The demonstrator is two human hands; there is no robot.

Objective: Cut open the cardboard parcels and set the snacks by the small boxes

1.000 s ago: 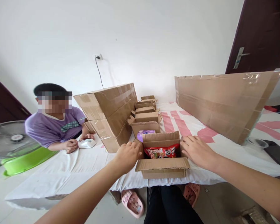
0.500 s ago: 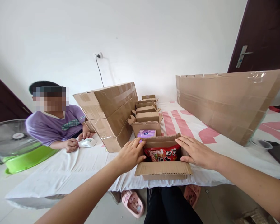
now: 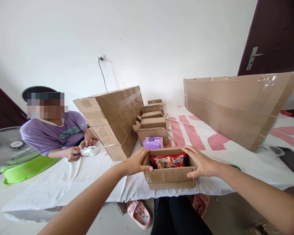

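A small open cardboard box (image 3: 170,177) stands at the near edge of the white-sheeted bed (image 3: 71,176). A red snack packet (image 3: 168,161) lies inside it. My left hand (image 3: 136,161) grips the box's left side, fingers curled over the folded side flap. My right hand (image 3: 201,162) grips the right side, fingers over the top and thumb on the front. The near flap now stands upright. A purple packet (image 3: 152,142) sits just behind the box.
A row of small cardboard boxes (image 3: 152,123) runs back toward the wall. Two big taped cartons (image 3: 112,117) are stacked at left, and a long flat carton (image 3: 237,104) stands at right. A person in a purple shirt (image 3: 51,132) sits at left beside a fan (image 3: 9,147) and a green basin (image 3: 26,169).
Both hands moved inward from beside the box onto its sides and folded the side flaps in. The near flap rose from lying outward to standing upright.
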